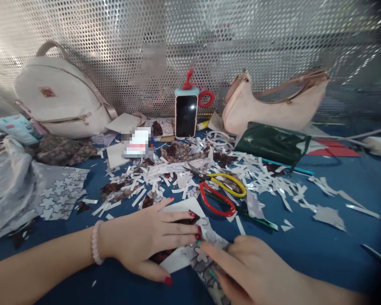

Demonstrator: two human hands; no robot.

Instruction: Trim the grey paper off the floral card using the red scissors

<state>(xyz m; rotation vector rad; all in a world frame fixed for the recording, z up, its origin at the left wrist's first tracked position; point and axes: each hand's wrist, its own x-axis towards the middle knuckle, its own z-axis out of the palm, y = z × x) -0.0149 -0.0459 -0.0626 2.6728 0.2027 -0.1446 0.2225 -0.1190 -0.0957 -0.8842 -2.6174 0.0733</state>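
Note:
My left hand (152, 235), red-nailed and with a pink bead bracelet (96, 243) at the wrist, lies flat with fingers spread. It presses on a white piece of paper (178, 259) and dark brown patterned cloth (161, 256). Grey fabric with white flower shapes (206, 271) overlaps the paper's right side and runs toward me. My right hand (244, 264) has its fingers curled around this fabric, the index fingertip meeting my left fingertips. Just beyond both hands rest scissors (205, 177) with one yellow and one red handle, blades apart.
Many paper and cloth scraps (263, 178) cover the blue table (346, 254). Behind stand a white backpack (63, 97), a phone (186, 116) against a cup with a red straw top (188, 80), and a beige handbag (273, 112). A dark green pouch (271, 142) lies before the handbag.

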